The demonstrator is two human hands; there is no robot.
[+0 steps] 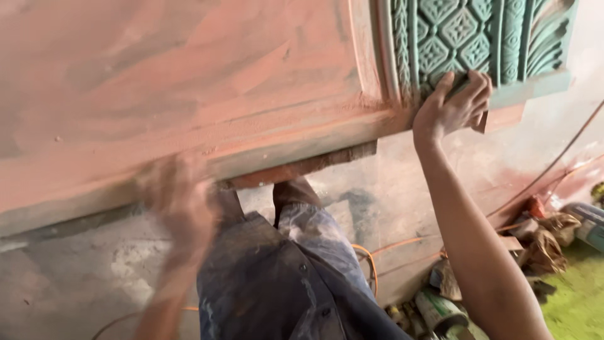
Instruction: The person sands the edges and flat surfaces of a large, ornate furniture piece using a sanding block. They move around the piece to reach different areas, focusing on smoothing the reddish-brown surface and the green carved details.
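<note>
A large wooden panel (189,94) coated in reddish dust lies flat in front of me. At its far right end is a green carved section (465,31) with diamond and leaf patterns. My right hand (454,104) rests on the lower edge of that carving, fingers curled over a small piece of sandpaper (481,121). My left hand (173,195) is a blur at the panel's near edge, by the dusty rim; whether it holds anything cannot be told. My dusty dark shirt and jeans (296,264) show below.
A wooden block (302,167) sits under the panel's edge. An orange cable (402,242) runs across the concrete floor (75,277). Cans, rags and tools (535,242) lie in a heap at the lower right, beside a green patch of floor (576,296).
</note>
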